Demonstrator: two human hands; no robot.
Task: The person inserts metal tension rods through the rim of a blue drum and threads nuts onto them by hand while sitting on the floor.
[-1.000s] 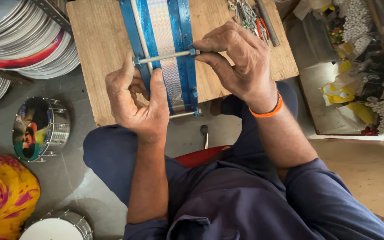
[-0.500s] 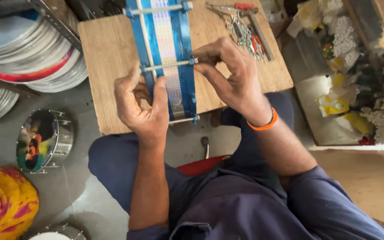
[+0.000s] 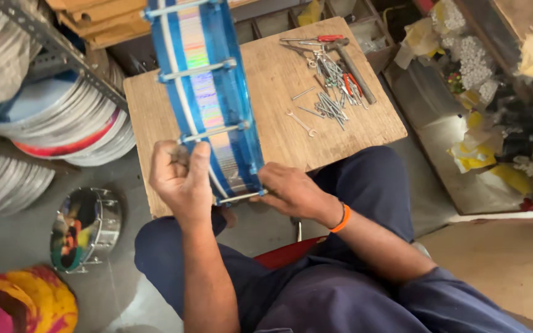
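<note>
A blue drum (image 3: 208, 92) with a shiny rainbow band and metal tension rods stands on edge on a small wooden table (image 3: 279, 123). My left hand (image 3: 183, 182) is closed around a small tool at the drum's left rim, by a rod end. My right hand (image 3: 291, 192) grips the drum's lower right rim, where the lowest rod ends. An orange band circles my right wrist.
Loose screws, a spanner, pliers and a hammer (image 3: 331, 74) lie on the table's right half. Stacked drum heads (image 3: 63, 123) fill a rack at left. A small chrome drum (image 3: 84, 228) and a colourful cloth (image 3: 20, 305) sit on the floor. Bags clutter the right.
My right hand has dropped from a middle tension rod to the drum's lower rim. The view has tilted up, so more of the drum and the tools shows.
</note>
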